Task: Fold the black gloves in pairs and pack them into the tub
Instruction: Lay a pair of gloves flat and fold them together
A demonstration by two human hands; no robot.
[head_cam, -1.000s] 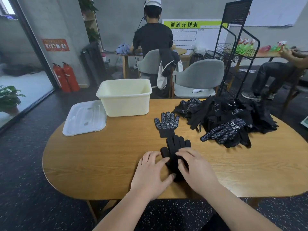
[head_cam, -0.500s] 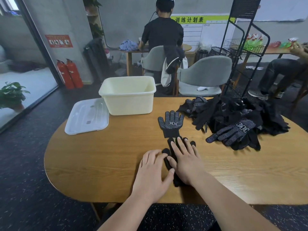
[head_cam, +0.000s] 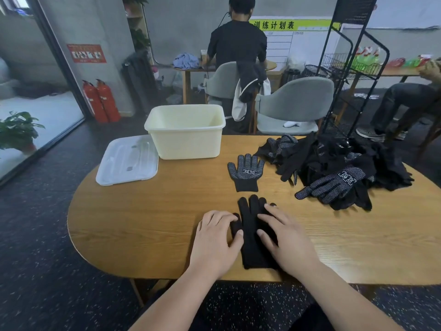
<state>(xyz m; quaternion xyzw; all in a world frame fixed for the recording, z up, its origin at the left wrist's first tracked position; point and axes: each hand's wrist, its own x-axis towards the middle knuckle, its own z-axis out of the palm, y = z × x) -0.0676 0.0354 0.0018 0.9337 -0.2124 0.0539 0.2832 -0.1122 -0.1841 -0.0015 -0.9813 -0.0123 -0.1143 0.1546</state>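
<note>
A clear plastic lid [head_cam: 127,160] lies flat at the far left of an oval wooden desk [head_cam: 143,223]. Just to its right stands a cream tub [head_cam: 186,137], open, with no gloves showing inside.

At the near edge, the left hand [head_cam: 216,242] rests on the left side of a plain black glove [head_cam: 250,218]. Its grip is apart, with the fingers only lightly bent and the fingertips touching the cloth. The glove lies flat with its fingers pointing away from the person. Whether a second glove lies under it cannot be told.

Just beyond it lies a dotted glove [head_cam: 245,172], logo side up and apart from the hands. The right hand [head_cam: 286,237] presses the plain glove's right side, its grip also apart and its fingers spread flat. Far right sits a loose pile of black gloves [head_cam: 334,168].

Likely risks: the cuff sits close to the desk's near edge, so a pull toward the body could drag the glove off. Uneven pressure from the two hands could bunch the cloth and spoil the fold. The glove beyond faces dotted side up, so pairing them without turning one could leave a mismatched bundle.
</note>
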